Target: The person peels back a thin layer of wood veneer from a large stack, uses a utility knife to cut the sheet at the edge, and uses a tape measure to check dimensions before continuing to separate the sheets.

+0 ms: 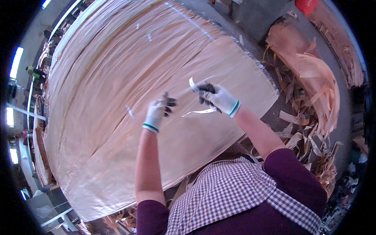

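Observation:
A large stack of thin pale wood veneer sheets (129,156) lies in front of me, its top sheet rippled and split along the grain. My right hand (219,98), in a white glove with dark fingers and a green cuff, is closed on a strip of white tape (199,112). One end of the tape sticks up past the fingertips and another curls down to the left over the veneer. To its left, my left hand (158,111), gloved alike, hovers above the sheet. Its fingers are apart, slightly blurred, and nothing shows in them.
Short white tape pieces (130,112) and a long tape line (192,22) lie on the veneer. Right of the stack, torn veneer scraps (309,82) pile on the floor, with a red object (306,5) beyond. A person (34,72) is at the far left.

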A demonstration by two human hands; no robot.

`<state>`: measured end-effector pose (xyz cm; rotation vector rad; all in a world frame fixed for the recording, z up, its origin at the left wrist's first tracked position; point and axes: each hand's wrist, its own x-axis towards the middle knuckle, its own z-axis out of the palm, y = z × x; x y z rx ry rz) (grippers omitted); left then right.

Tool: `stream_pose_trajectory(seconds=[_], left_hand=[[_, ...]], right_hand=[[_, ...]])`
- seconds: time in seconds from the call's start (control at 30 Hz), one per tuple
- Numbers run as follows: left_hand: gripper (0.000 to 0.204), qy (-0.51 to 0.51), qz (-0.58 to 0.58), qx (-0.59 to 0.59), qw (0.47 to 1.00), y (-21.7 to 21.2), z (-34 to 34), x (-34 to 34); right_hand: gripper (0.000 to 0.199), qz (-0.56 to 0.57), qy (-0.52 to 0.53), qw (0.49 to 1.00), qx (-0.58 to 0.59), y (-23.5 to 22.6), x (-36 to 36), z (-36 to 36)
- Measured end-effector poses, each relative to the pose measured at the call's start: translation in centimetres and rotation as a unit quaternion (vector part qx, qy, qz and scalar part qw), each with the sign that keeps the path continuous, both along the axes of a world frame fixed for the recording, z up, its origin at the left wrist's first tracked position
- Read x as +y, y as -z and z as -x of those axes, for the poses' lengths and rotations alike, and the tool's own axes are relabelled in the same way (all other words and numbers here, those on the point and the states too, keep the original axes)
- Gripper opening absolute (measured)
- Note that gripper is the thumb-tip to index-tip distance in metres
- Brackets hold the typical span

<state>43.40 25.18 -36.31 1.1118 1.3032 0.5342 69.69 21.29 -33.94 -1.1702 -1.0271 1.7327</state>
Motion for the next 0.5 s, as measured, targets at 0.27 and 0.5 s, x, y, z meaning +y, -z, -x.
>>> stream_pose_trajectory(seconds=[0.27, 0.5], left_hand=[[0.026, -0.103, -0.055, -0.249, 0.962, -6.8, -18.6, 1.1], [0.022, -0.003, -0.344, -0.177, 0.922, -17.6, -20.4, 1.7]], right_hand=[[0.028, -0.149, 0.002, 0.989, 0.022, -0.7, -1.1, -10.7], [0.029, 0.031, 0.246, 0.968, 0.037, 0.9, 0.2, -20.2]])
